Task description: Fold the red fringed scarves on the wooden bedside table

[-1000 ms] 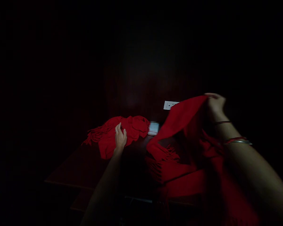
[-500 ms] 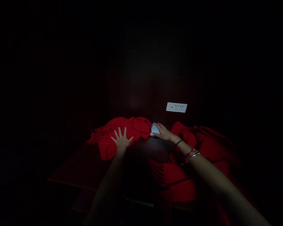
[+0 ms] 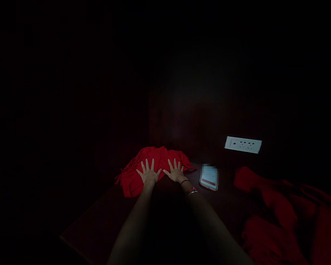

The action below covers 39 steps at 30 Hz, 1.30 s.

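Note:
A fringed red scarf (image 3: 162,156) lies bunched on the dark tabletop. My left hand (image 3: 149,176) rests flat on its near left part, fingers spread, with a ring on one finger. On the scarf's near right part my right hand (image 3: 175,172) lies palm down with its fingers apart; bracelets circle that wrist. Just to the right of this hand a phone (image 3: 209,177) lies face up on the table, its screen lit and partly blurred out. Neither hand grips anything.
More red fringed cloth (image 3: 278,206) is heaped at the right. A white socket panel (image 3: 243,144) is on the wall behind the table (image 3: 91,221), whose left edge shows faintly. Most of the surroundings are too dark to make out.
My right hand has let go of the phone and moved left onto the scarf, fingers spread. The phone now lies farther right on the table. The view has shifted leftward.

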Each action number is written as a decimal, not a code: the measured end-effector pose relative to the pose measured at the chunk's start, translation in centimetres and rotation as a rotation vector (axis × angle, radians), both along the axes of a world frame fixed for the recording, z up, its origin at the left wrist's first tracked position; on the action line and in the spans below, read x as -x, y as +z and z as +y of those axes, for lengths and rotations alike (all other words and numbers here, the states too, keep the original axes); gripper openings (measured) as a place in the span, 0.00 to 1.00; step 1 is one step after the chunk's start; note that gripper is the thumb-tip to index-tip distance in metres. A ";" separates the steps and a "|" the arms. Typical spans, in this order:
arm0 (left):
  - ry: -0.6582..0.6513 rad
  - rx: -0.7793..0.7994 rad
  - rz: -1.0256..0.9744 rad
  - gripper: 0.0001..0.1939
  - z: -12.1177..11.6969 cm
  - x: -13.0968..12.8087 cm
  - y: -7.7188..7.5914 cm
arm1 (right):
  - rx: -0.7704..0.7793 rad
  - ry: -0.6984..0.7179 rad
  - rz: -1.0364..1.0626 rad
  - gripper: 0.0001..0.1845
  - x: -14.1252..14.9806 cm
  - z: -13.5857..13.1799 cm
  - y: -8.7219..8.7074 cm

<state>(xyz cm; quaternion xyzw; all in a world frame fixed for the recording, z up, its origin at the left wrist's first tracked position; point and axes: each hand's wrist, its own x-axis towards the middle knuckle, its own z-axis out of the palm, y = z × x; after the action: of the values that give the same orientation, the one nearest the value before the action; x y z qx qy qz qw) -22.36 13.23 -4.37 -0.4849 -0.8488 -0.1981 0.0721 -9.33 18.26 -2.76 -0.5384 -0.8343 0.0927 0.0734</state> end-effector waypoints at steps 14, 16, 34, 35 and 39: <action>-0.023 -0.058 0.032 0.35 3.2 0.7 -0.2 | -0.108 -0.012 0.053 0.36 0.5 0.4 -0.7; -0.046 -0.135 0.051 0.37 2.5 0.4 0.2 | -0.168 -0.031 0.069 0.35 -0.1 -1.4 -1.0; -1.145 -0.132 -0.039 0.20 -12.2 -14.6 4.2 | 0.131 -0.271 -0.484 0.36 -27.6 -16.4 9.9; -1.144 -0.054 -0.087 0.22 -13.1 -16.5 4.2 | 0.155 -0.249 -0.490 0.34 -28.3 -17.4 9.2; -1.120 0.281 -0.110 0.39 -16.0 -22.1 3.4 | 0.081 -0.198 -0.465 0.15 -29.1 -20.4 6.6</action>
<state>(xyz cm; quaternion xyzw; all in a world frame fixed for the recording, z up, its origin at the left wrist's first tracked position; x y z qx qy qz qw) -0.25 -2.76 -0.93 -0.8540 -0.4834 -0.1165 -0.1530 19.78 -2.11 3.88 -0.6268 -0.7677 -0.0080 -0.1333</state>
